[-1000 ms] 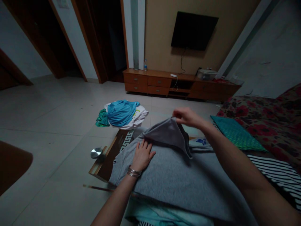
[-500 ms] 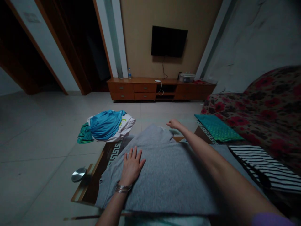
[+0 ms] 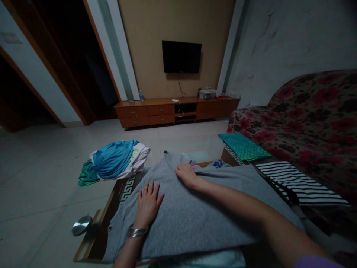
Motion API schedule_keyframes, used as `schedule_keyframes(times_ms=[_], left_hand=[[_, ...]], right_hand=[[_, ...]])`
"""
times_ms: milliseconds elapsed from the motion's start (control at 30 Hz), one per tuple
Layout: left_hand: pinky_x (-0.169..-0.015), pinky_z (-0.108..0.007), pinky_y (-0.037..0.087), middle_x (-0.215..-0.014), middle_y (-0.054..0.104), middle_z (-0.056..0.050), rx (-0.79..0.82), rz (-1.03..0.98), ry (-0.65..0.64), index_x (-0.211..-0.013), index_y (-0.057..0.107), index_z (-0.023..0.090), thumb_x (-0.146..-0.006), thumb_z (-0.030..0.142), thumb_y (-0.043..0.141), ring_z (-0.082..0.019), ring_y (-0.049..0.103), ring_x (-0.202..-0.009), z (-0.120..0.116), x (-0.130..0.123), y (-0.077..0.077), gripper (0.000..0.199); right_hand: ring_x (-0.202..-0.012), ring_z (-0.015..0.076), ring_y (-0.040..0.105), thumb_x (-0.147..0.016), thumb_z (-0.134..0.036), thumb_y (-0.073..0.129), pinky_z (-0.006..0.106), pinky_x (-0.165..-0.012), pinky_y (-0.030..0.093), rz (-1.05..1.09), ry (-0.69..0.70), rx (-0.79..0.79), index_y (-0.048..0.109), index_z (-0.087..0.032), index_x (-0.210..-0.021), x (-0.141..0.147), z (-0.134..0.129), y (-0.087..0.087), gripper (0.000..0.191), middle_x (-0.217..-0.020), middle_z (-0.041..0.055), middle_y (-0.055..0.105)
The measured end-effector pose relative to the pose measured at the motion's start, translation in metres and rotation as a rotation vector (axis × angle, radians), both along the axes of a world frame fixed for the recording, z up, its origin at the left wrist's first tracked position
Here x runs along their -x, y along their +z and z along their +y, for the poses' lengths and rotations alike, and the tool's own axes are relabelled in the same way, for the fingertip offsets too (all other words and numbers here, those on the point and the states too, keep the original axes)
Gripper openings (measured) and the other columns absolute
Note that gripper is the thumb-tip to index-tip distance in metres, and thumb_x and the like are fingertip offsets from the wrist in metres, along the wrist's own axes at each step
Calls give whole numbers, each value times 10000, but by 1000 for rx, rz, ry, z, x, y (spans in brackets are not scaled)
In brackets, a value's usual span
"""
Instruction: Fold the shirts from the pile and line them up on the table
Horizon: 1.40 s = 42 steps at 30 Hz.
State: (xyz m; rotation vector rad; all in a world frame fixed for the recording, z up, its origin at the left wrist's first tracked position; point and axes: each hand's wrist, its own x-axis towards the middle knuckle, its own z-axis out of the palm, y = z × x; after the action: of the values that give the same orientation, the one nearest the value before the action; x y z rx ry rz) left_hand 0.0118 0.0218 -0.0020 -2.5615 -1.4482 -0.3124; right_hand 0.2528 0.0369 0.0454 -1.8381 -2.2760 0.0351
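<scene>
A grey shirt [image 3: 178, 216] lies spread over the low table [image 3: 110, 212], its near edge hanging at the front. My left hand [image 3: 147, 204], with silver bangles at the wrist, rests flat on the shirt's left part, fingers spread. Farther forward, my right hand [image 3: 187, 175] is on the shirt's far part, its fingers bent and close together on the cloth. The fingertips are partly hidden. A dark tip shows at the shirt's far corner. Behind the right hand, bits of patterned cloth [image 3: 219, 163] show.
A pile of blue, white and green clothes [image 3: 114, 160] sits at the table's far left corner. Folded teal cloth [image 3: 244, 146] and a striped garment [image 3: 301, 182] lie at right, beside the flowered sofa [image 3: 301, 123]. A round metal piece [image 3: 82, 225] juts out at left.
My right hand has come back from beyond the shirt's far edge and down onto the cloth, moving left. The left hand stays flat on the shirt. The view has turned slightly right.
</scene>
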Motion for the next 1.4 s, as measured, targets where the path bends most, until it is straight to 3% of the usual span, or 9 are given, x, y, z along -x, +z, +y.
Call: schedule_keyframes(times_ms=[133, 233, 433, 633, 767, 933, 1133, 1300, 1400], left_hand=[[-1060, -547, 296, -1498, 359, -109, 5, 5, -3, -1386, 460, 224, -946, 453, 350, -322, 319, -1370, 1, 0, -1, 509], [-1059, -550, 296, -1500, 356, -109, 13, 2, 0, -1389, 457, 230, -944, 451, 353, -320, 320, -1370, 3, 0, -3, 508], [-1059, -547, 299, -1500, 356, -106, 0, 13, -1, -1384, 464, 230, -947, 458, 337, -316, 327, -1366, 3, -1, -3, 509], [-1065, -535, 294, -1509, 339, -103, 18, 42, 13, -1396, 450, 233, -946, 457, 349, -315, 312, -1374, 2, -2, 1, 513], [-1072, -537, 277, -1518, 322, -96, 29, 51, 23, -1404, 438, 238, -946, 464, 345, -313, 307, -1377, 2, -3, 1, 519], [-1062, -561, 276, -1522, 309, -105, 41, 66, 64, -1404, 439, 245, -944, 475, 346, -329, 285, -1387, 1, -4, 1, 523], [-1070, -570, 263, -1524, 300, -117, 45, 63, 74, -1416, 421, 240, -945, 465, 346, -333, 270, -1394, 0, -4, -1, 527], [-1081, -577, 250, -1536, 272, -105, 64, 51, 72, -1433, 390, 250, -940, 494, 347, -325, 249, -1406, 2, -3, -3, 552], [-1089, -564, 249, -1538, 265, -93, 82, 62, 70, -1448, 359, 245, -932, 517, 352, -316, 241, -1410, 5, 4, -5, 583]], right_hand=[[-1003, 228, 513, -924, -150, 434, 352, -882, 375, -29, 134, -67, 614, -137, -988, 4, -23, -28, 192, -1031, 128, 605], [-1005, 197, 524, -908, -137, 459, 312, -884, 388, 160, 92, -45, 607, -153, -1039, -11, -13, -27, 198, -1047, 96, 618], [-1019, 141, 570, -866, -106, 477, 213, -847, 402, 412, -470, 80, 588, -140, -1166, -68, 43, -2, 321, -1134, 92, 640], [-782, 203, 653, -882, -340, 533, 245, -665, 434, 373, -669, 279, 697, -100, -891, -106, 53, -9, 291, -824, 141, 700], [-841, 214, 667, -883, -507, 496, 246, -692, 455, 356, -673, 296, 684, -124, -996, -92, 51, -15, 442, -923, 139, 708], [-1057, 224, 617, -860, -266, 552, 264, -816, 457, 303, -719, 231, 533, -177, -1286, -65, 59, -20, 436, -1174, 136, 645], [-1167, 297, 540, -885, -260, 527, 387, -916, 436, 221, -705, 240, 637, -121, -1161, -60, 90, -8, 328, -1209, 209, 603], [-1218, 306, 495, -750, -490, 696, 405, -956, 424, 215, -590, 265, 609, -143, -1211, -39, 135, -3, 584, -1292, 205, 548], [-1160, 321, 545, -657, -453, 782, 418, -925, 445, 220, -547, 328, 638, -137, -1168, -24, 162, -5, 618, -1228, 206, 598]])
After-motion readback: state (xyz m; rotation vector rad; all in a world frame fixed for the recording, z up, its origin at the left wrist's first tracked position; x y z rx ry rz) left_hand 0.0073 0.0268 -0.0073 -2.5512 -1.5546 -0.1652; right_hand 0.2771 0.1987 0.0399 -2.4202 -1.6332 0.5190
